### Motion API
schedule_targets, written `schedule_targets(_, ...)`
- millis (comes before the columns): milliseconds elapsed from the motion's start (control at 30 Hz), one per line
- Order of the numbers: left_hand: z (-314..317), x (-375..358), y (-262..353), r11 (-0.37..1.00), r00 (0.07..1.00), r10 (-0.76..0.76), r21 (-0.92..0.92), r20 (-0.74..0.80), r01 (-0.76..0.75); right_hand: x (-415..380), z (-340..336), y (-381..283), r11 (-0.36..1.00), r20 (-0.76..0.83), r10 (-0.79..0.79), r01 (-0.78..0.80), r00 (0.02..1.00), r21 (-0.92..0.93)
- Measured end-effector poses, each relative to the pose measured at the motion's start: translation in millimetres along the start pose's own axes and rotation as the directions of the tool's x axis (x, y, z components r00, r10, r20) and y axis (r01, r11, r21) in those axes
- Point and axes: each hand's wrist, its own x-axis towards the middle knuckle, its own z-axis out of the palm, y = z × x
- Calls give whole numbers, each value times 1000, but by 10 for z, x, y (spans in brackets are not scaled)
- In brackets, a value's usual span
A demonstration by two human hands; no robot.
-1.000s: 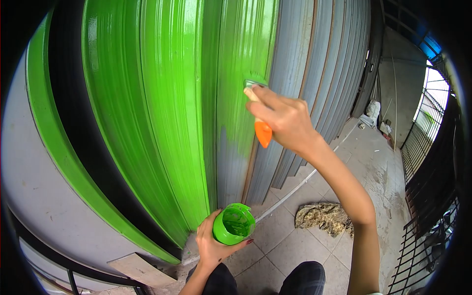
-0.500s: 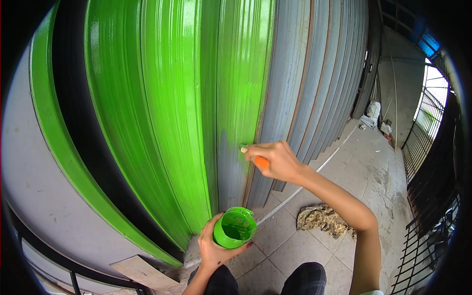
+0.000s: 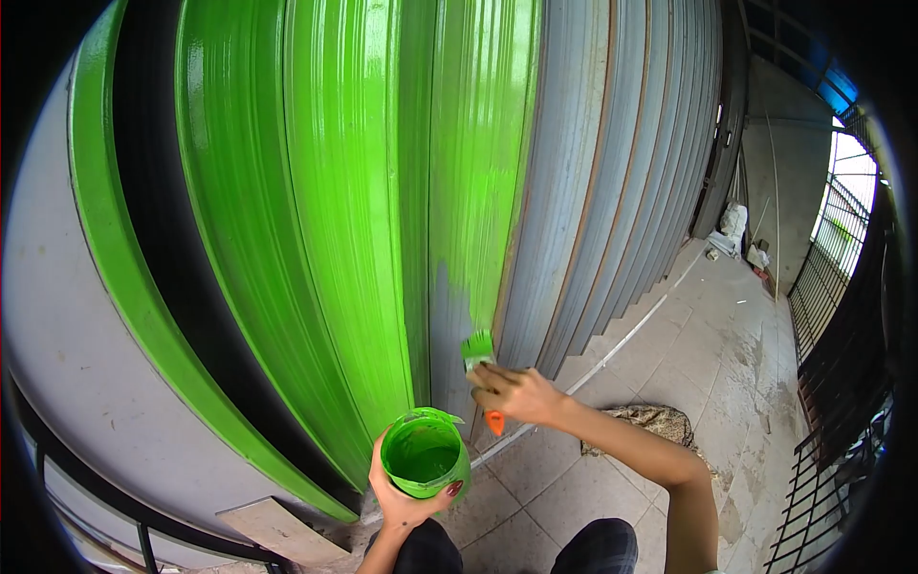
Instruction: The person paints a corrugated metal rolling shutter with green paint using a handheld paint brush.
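Note:
My left hand (image 3: 402,499) is wrapped round a green paint can (image 3: 422,452), which is tilted so that green paint shows inside. My right hand (image 3: 513,390) grips a paintbrush (image 3: 477,347) with an orange handle. Its green-coated bristles point up against the lower part of the ribbed metal shutter (image 3: 564,182), just above and right of the can. Wet-looking green paint covers the shutter's left panels and most of the panel at the brush. Bare grey metal shows low on that panel and on the panels to the right.
A crumpled, stained cloth (image 3: 643,426) lies on the tiled floor (image 3: 564,488), partly behind my right forearm. A flat board (image 3: 282,532) is at the lower left. Black metal grilles (image 3: 818,488) stand on the right, and bags (image 3: 734,220) lie farther back.
My right hand has moved down with the brush, whose bristles now show. Green paint reaches lower on the panel's right side. The can has shifted slightly left and tilted differently.

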Motion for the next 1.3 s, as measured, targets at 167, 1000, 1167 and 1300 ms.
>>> schedule_targets(167, -69, -150, -32, 999, 998, -52, 3, 22, 52, 192, -159, 229, 970, 122, 120, -142, 985, 196)
schedule_targets(1000, -99, -138, -30, 989, 997, 72, 130, 8, -73, 1235, -773, 646, 997, -286, 63, -72, 956, -24)
schedule_targets(1167, -97, -143, -53, 989, 996, 85, 119, 9, -85, 1171, -438, 439, 989, -313, 35, -78, 949, -124)
schedule_targets(1300, -95, -112, -34, 986, 995, 100, 133, 1, -99, 464, 309, -147, 987, 34, 74, -78, 997, 141)
